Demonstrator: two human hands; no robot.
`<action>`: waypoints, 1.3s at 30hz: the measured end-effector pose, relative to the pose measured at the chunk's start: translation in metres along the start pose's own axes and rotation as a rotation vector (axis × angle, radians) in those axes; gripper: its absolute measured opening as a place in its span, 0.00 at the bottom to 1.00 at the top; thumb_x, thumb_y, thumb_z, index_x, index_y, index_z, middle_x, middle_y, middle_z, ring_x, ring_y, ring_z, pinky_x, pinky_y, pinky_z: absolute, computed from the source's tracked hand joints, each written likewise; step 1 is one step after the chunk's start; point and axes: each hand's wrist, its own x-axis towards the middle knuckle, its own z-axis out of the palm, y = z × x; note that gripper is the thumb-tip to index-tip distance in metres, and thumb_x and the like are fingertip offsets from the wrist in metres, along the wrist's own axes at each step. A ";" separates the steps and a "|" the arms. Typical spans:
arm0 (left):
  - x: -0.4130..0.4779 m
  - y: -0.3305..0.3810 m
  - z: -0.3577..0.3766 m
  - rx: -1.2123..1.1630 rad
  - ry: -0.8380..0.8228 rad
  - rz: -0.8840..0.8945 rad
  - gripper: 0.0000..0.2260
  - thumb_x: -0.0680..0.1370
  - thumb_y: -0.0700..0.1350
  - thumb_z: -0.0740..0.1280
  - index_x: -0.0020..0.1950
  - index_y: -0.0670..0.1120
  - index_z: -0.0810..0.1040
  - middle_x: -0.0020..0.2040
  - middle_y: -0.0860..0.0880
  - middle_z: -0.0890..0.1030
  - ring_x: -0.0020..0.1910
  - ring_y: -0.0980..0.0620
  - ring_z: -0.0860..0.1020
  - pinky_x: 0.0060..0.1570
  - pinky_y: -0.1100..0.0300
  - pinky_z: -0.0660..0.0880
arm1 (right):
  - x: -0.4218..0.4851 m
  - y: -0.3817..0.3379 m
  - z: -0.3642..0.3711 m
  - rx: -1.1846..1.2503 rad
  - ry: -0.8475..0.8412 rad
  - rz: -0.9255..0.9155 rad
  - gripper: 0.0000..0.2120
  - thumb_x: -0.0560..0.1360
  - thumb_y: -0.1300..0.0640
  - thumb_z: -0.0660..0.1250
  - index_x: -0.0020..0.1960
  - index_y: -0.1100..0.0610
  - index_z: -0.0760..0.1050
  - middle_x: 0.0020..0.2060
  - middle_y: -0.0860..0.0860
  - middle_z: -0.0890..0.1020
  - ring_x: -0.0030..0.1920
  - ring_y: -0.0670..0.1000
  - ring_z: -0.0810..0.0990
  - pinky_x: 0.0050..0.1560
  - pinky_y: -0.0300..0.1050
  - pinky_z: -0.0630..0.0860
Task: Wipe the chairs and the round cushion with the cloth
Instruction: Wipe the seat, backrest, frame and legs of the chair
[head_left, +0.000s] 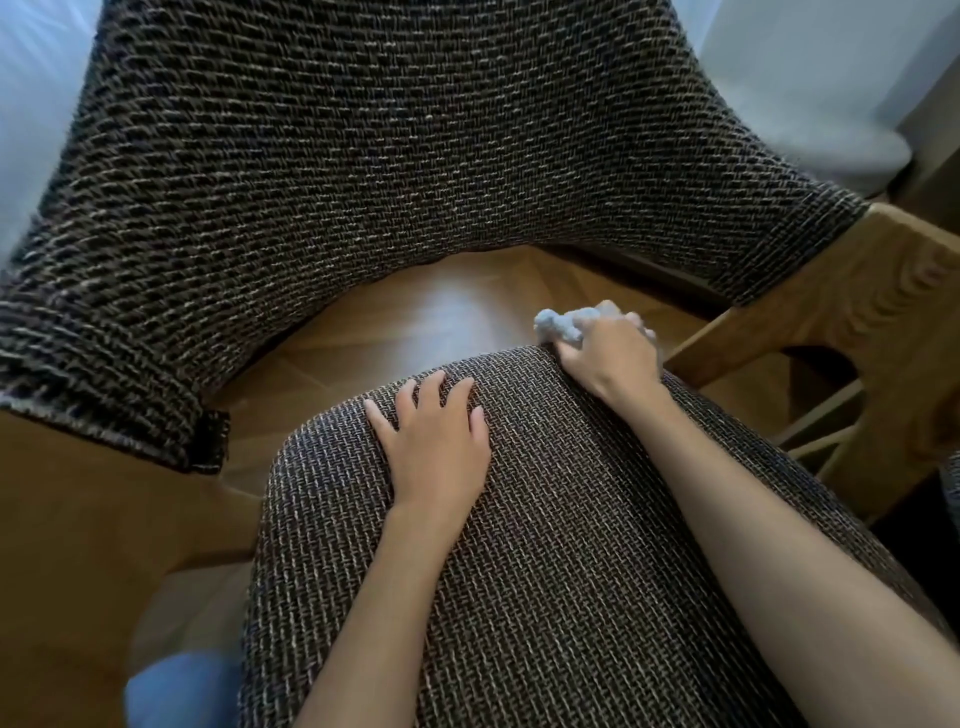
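Observation:
A chair with dark brown woven fabric fills the view. Its curved backrest (395, 156) rises ahead and its padded seat (545, 545) lies under my arms. My left hand (434, 439) rests flat on the seat's far part, fingers spread, holding nothing. My right hand (608, 348) is at the seat's far right edge, closed around a crumpled pale blue cloth (563, 322) that sticks out to the left of the fingers and touches the seat's rim.
A wooden floor (415, 312) shows through the gap between seat and backrest. The chair's wooden frame (857, 312) stands at the right. White curtains (810, 78) hang behind. A blue blurred shape (182, 691) sits at the lower left.

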 end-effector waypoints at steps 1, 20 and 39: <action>0.000 0.000 0.000 0.000 0.001 0.001 0.19 0.82 0.53 0.54 0.73 0.56 0.64 0.74 0.52 0.63 0.75 0.48 0.56 0.72 0.35 0.44 | -0.007 -0.008 -0.001 0.010 0.021 -0.066 0.16 0.77 0.44 0.59 0.52 0.54 0.79 0.53 0.55 0.77 0.51 0.60 0.76 0.46 0.49 0.69; -0.002 0.006 0.000 0.021 -0.041 0.017 0.20 0.83 0.51 0.52 0.75 0.53 0.61 0.76 0.47 0.59 0.76 0.43 0.52 0.73 0.37 0.42 | -0.078 -0.007 -0.013 0.044 0.079 -0.327 0.15 0.77 0.41 0.62 0.48 0.50 0.82 0.51 0.49 0.79 0.40 0.52 0.76 0.31 0.38 0.59; -0.021 0.014 0.007 0.034 -0.134 0.172 0.21 0.83 0.52 0.50 0.77 0.53 0.56 0.78 0.46 0.53 0.77 0.44 0.47 0.73 0.39 0.39 | -0.093 0.040 -0.047 -0.016 0.192 -0.026 0.11 0.78 0.49 0.62 0.50 0.52 0.81 0.50 0.53 0.82 0.45 0.60 0.77 0.41 0.51 0.74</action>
